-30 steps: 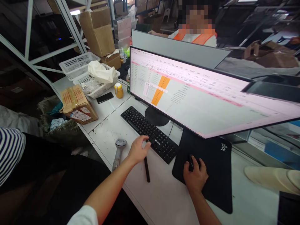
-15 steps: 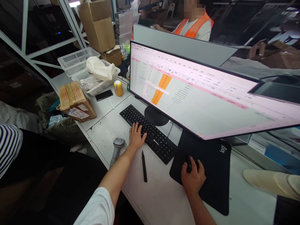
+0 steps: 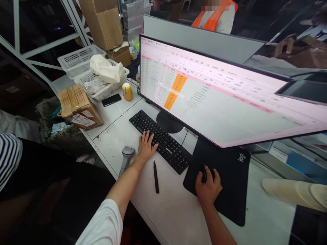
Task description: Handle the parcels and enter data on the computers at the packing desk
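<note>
Resting on blk kbd [image 3: 176, 154], lower edge L of ctr: L hand [image 3: 144, 149], fingers spread apart. R hand [image 3: 208, 189] curled over blk mouse [image 3: 204, 174], fingers closed round it; mouse on L part of "logi" pad [image 3: 230, 200]. Kbd lies diag. in front of monitor [image 3: 217, 102], R end just beside pad. Monitor: spreadsheet w/ orange col. Blk pen-like tool [image 3: 156, 178] flat on table [image 3: 178, 211], betw. forearms. Grey scanner [image 3: 127, 151] just L of L wrist.
</note>
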A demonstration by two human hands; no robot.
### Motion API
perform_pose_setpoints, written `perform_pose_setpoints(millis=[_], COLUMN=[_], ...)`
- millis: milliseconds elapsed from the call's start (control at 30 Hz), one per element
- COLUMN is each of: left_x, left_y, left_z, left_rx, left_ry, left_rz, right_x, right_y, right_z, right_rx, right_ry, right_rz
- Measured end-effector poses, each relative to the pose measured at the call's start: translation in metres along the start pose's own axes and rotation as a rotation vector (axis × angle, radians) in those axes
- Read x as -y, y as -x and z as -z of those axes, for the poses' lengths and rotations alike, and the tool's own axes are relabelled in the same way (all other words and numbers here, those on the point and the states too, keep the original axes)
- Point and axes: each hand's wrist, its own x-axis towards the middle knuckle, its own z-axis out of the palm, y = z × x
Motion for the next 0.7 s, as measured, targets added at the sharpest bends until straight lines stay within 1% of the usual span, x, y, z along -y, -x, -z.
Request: perform_pose_setpoints(millis=[333,533,600,700], left_x=[0.0003,0.0005,-0.0008,-0.0075], left_y=[0.0026,0.0036,0.0038,-0.0010], left_z=[-0.0038,-0.0003,0.0013,0.0016], left_rx=[-0.021,-0.005,0.010,0.047], left_ry=[-0.006,-0.020,-0.044,-0.078], left_rz=[-0.018,-0.024,-0.055,-0.141], right_x=[-0.0031,-0.0027,-0.0011,0.0002], right_y=[0.0009,0.0013,0.0019,0.0033], right_z=[-0.0019,-0.0022,-0.0017,-0.0020], right_rx=[-0.054,-0.033,-0.020,-0.006], right_ry=[0.013,0.015,0.011,0.005], right_rz=[0.025,0.015,-0.005,-0.031])
